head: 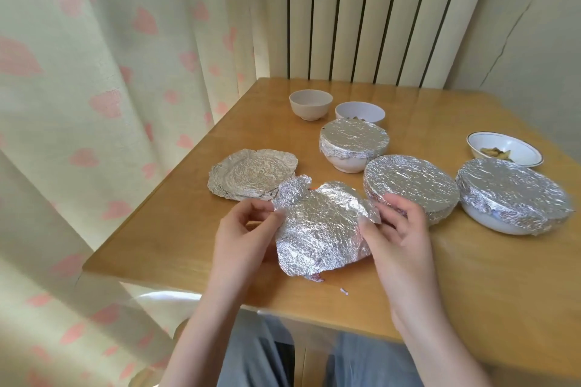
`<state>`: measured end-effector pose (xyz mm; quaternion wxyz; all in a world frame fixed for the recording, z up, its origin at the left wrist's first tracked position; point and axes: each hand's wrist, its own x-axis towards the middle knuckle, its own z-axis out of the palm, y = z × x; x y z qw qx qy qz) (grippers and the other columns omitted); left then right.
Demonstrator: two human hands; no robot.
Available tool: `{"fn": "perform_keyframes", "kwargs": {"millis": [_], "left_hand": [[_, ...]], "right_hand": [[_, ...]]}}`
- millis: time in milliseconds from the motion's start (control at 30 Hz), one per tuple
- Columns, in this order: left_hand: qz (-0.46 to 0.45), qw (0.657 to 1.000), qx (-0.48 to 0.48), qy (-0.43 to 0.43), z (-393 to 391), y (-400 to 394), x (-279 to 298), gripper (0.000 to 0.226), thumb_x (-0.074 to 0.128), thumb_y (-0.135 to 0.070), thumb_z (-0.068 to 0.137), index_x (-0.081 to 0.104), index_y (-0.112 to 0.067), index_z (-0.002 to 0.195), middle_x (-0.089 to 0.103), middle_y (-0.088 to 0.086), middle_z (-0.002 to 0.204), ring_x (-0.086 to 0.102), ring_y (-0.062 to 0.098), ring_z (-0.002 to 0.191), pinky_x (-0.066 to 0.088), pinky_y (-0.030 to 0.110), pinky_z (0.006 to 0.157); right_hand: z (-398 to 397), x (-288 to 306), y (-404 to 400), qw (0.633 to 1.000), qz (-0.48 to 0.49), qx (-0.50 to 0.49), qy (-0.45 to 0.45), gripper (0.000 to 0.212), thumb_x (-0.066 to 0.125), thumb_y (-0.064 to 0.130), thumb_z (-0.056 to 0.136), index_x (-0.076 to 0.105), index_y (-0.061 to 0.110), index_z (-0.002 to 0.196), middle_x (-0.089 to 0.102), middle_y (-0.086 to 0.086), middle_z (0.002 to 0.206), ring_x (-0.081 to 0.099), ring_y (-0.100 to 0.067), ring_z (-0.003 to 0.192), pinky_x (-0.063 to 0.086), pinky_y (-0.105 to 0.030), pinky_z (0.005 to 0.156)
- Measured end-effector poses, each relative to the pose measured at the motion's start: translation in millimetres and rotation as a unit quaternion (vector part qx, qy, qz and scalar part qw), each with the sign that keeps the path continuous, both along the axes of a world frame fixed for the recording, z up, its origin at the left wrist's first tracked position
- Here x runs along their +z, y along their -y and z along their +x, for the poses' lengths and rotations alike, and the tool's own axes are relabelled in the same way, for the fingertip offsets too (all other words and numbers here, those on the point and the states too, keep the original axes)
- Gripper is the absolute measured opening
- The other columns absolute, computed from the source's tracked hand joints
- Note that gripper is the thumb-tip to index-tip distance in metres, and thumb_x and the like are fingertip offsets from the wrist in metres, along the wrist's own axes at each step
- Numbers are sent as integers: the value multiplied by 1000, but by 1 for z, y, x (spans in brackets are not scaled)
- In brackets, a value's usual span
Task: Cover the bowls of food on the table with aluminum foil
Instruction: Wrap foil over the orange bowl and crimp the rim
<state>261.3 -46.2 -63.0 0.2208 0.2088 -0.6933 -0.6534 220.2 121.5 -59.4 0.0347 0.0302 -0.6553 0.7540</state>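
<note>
Foil sheet (320, 226), crumpled and already dished, hangs above the worktop (471, 276) near its front edge, pinched at both sides: the left hand (248, 229) holds its left rim, the right hand (399, 229) its right rim. Its long axis runs roughly left to right between the two grips. Uncovered bowls lie away from the person: a patterned bowl with food (504, 152) toward the far right edge, nearer the right hand, and two small white bowls (360, 112) toward the far edge, behind three covered ones (412, 181).
</note>
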Motion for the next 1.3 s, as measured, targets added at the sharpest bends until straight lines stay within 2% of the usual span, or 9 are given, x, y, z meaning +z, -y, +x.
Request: {"fn": "perform_keyframes", "kwargs": {"millis": [267,467,600,733,900,967,1033,1167,1300], "left_hand": [[56,998,11,-12,0,6,-1,14,76,-7,80,63,-10,83,59,-2,61,55,7,54,46,20,57],[22,999,39,-17,2,-1,-4,19,76,-17,81,61,-14,92,59,-10,61,55,7,57,47,28,61],[-158,979,113,-64,10,0,2,25,77,-36,80,58,-26,93,61,-7,83,56,5,72,47,18,67],[-314,943,-47,-99,17,6,16,54,64,-62,75,57,-30,118,58,-22,120,51,-5,117,34,8,96],[-364,909,-198,-34,4,-2,12,106,59,-82,58,32,-33,148,24,-26,151,9,-16,141,1,25,120],[-370,908,-197,-16,0,-4,9,112,58,-80,57,24,-30,151,15,-33,147,2,-22,137,-5,20,119],[-362,911,-196,-9,-1,-5,6,115,58,-79,57,20,-29,153,14,-33,145,2,-22,137,-1,23,121],[-336,920,-203,16,0,-6,6,121,61,-77,54,16,-27,154,26,-22,149,17,-9,141,17,37,121],[-327,923,-202,36,0,-6,7,128,60,-80,49,17,-22,155,28,-12,155,20,-2,142,17,34,120]], "right_hand": [[-7,-11,4,990,80,-40,-112,34,64,-4,84,60,29,92,65,-9,95,64,-27,77,51,-26,68],[-9,-12,4,962,171,-110,-180,23,62,-4,85,71,17,90,61,-5,101,62,-11,77,50,-19,70],[-5,-6,-5,934,222,-169,-222,22,63,2,87,71,20,95,55,6,94,54,2,67,42,-7,67],[-12,13,-23,914,226,-206,-265,23,56,10,90,69,25,102,58,10,92,53,-3,69,42,-14,67],[-21,31,-15,928,257,-6,-269,28,50,13,93,66,30,110,66,19,110,59,7,102,41,-8,87],[-24,29,-7,906,326,58,-262,29,54,12,94,66,23,118,65,17,106,54,20,91,34,1,81],[-28,25,-3,884,384,96,-247,34,58,14,93,62,21,126,62,14,108,49,23,82,30,5,77],[-32,21,2,852,449,155,-219,44,61,20,90,55,22,134,51,11,138,44,6,122,20,1,100],[-31,21,1,848,463,156,-206,46,59,20,92,51,19,137,48,10,142,41,0,128,17,0,101]]}}
